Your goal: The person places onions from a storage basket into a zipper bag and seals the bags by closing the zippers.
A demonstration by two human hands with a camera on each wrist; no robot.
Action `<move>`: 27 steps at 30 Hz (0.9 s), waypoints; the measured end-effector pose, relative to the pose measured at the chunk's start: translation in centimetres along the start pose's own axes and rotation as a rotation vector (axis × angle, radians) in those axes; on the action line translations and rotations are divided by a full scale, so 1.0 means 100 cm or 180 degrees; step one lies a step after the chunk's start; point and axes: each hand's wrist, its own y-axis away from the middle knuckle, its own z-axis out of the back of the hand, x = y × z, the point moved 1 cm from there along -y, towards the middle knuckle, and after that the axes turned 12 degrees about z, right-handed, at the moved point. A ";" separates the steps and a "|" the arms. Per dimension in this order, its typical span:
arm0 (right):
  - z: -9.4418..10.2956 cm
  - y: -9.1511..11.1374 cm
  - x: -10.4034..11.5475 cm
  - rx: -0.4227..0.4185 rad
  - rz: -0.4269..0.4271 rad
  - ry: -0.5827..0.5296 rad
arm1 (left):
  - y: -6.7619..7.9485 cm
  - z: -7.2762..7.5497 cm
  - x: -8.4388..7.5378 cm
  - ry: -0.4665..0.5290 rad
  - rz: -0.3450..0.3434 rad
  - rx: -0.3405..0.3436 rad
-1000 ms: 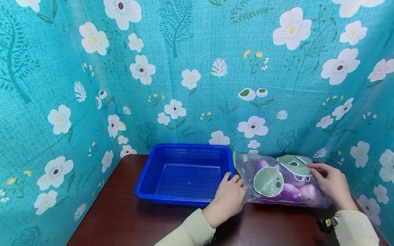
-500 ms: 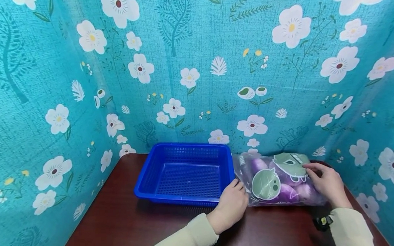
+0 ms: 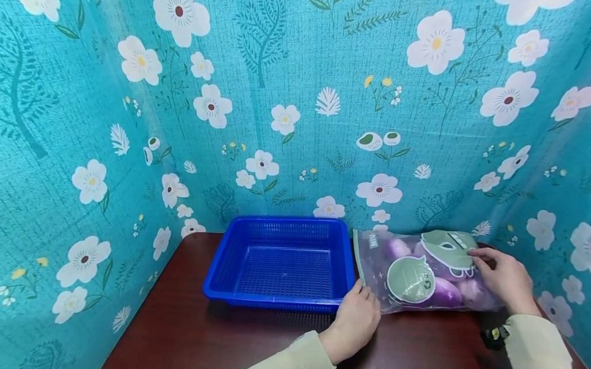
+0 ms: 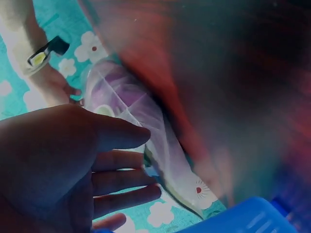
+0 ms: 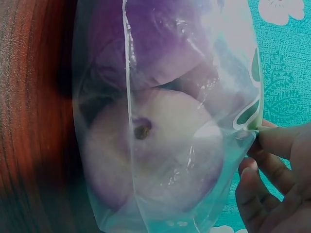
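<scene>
A clear zip bag [image 3: 377, 270] with green cartoon prints lies on the table, holding several round purple-and-white vegetables [image 5: 155, 145] whose kind I cannot tell for sure. My right hand [image 3: 507, 279] pinches the bag's film between thumb and fingertips on its far right side. My left hand [image 3: 356, 321] is at the bag's near left corner, beside its green-edged mouth. In the left wrist view, the fingers [image 4: 124, 177] of that hand extend fairly straight beside the bag, thumb apart from them; whether they touch the film is unclear.
Left of the bag stands a blue plastic basket [image 3: 212, 285] with perforated sides and nothing in it. Both rest on a dark red-brown table [image 3: 158, 351]. A teal flowered cloth [image 3: 293, 151] hangs behind and along both sides.
The left hand has come down off the bag's mouth toward the near corner. The bag's left end now lies flatter, its edge straight. The right hand keeps its pinch, shifting only slightly.
</scene>
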 end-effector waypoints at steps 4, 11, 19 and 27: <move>-0.002 0.000 -0.004 0.0049 -0.0004 -0.0012 | 0.003 0.000 -0.007 0.0012 -0.0051 -0.0121; -0.009 0.001 -0.009 0.0057 0.0070 -0.0015 | 0.007 -0.004 -0.013 0.0112 0.0039 -0.0187; -0.008 -0.001 -0.009 0.0110 0.0027 -0.0050 | 0.006 -0.003 -0.013 0.0166 0.0105 -0.0124; -0.006 0.002 -0.005 0.0113 0.0126 -0.0017 | 0.005 0.000 -0.007 0.0396 0.0080 -0.0304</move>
